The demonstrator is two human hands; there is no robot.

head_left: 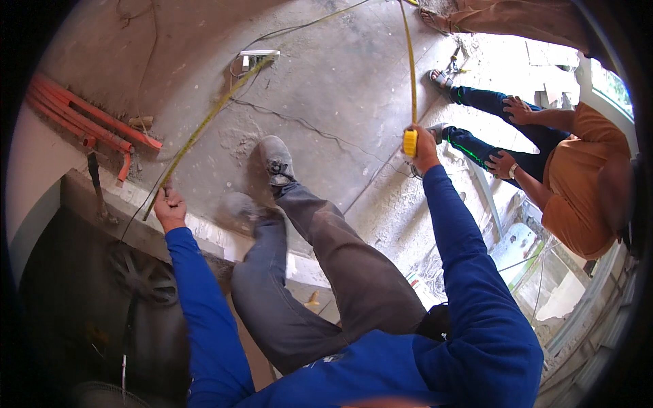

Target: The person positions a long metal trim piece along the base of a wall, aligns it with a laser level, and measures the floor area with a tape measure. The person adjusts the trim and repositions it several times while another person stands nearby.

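My right hand (426, 153) is closed around a yellow tape measure (409, 143), held out over the floor on the right. From it, a yellow blade (409, 61) runs away to the top edge of the head view. At the left, my left hand (171, 208) pinches a strip of yellow measuring tape (212, 114), a short piece of which sticks out below the fingers. That strip slants up to a white power strip (260, 56) on the floor. Whether the two lengths join beyond the top edge, I cannot tell.
Orange pipes (81, 112) lie at the left, beside a hammer (97, 183) on a ledge. A dark cable (292, 117) crosses the dusty floor. A person in an orange shirt (585, 177) sits at the right, near pliers (454, 62). Another person's leg (517, 19) stands top right.
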